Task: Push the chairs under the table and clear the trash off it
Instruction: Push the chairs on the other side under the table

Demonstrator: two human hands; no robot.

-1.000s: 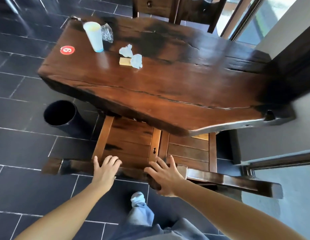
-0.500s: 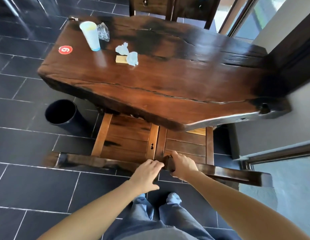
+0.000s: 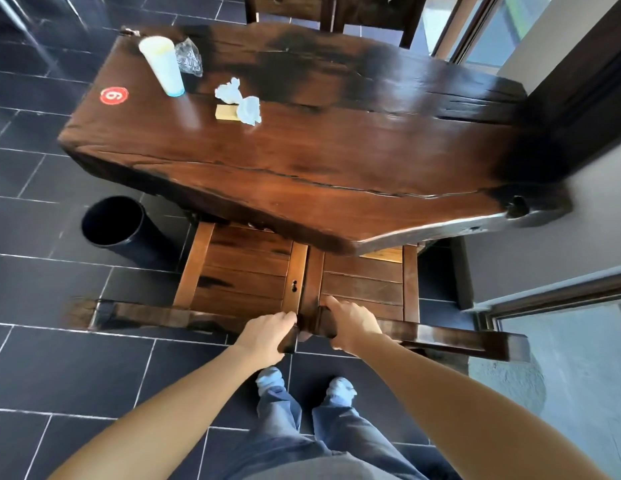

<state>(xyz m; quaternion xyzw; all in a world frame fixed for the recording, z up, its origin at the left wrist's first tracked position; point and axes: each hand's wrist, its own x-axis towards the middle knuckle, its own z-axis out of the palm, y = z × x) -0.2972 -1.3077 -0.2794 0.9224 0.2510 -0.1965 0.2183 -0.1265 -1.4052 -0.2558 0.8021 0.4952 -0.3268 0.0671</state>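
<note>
Arms outstretched, left hand (image 3: 265,332) and right hand (image 3: 352,323) gripping, close together

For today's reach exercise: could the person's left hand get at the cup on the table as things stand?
Probably not. The left hand grips a chair's top rail, and the cup stands near the far left corner of the table, beyond the chair seat.

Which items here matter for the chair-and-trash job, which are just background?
Job: left hand, right hand, left chair, right chair, table, cup, plastic wrapper, crumpled tissues, yellow block, black bin.
Background: red number sticker, door frame, floor tiles.
</note>
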